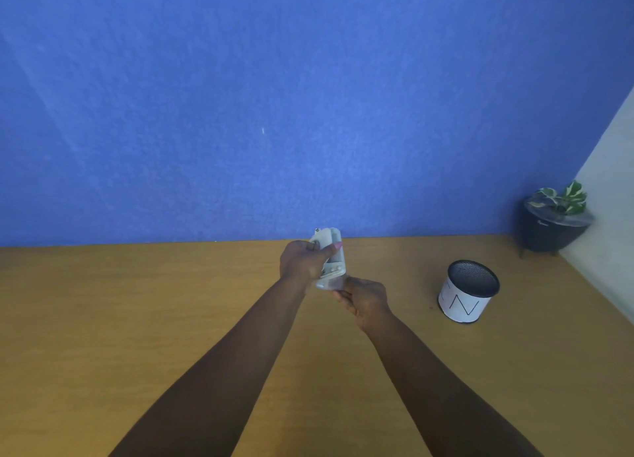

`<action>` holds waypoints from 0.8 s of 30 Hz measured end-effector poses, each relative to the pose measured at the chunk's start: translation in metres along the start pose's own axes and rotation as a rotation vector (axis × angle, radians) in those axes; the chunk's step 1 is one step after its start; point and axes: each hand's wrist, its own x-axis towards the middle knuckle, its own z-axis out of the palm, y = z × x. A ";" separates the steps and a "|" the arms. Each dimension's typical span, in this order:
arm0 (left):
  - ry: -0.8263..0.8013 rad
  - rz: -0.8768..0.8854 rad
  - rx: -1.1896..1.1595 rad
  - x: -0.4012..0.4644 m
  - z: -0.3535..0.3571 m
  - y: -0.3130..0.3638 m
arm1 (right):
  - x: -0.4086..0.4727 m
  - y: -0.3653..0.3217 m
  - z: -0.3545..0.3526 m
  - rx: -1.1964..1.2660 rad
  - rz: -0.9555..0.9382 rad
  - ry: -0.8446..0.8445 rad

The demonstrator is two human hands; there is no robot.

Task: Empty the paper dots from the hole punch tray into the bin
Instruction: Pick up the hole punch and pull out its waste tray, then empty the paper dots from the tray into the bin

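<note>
Wooden desk [137,319], both hands' grips, left [302,263] and right [365,300], clamped on half-hidden hole punch [331,261].

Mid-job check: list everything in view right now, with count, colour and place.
hole punch: one, pale grey-white, held up over the table centre between both hands
bin: one, black mesh with white lettered wrap, on the table to the right
potted plant: one, green-white leaves in a dark pot, far right corner
table: one, tan wood
wall: blue, behind the table
left hand: gripping the punch's upper part
right hand: gripping its lower end
</note>
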 end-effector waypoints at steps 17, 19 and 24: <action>0.210 -0.096 0.170 0.022 -0.066 -0.057 | 0.015 0.024 -0.013 -0.037 -0.001 0.074; 0.230 -0.132 0.215 0.022 -0.074 -0.074 | 0.015 0.025 -0.013 -0.057 0.005 0.076; 0.224 -0.204 0.331 0.017 -0.089 -0.110 | 0.011 0.025 -0.011 -0.084 0.005 0.071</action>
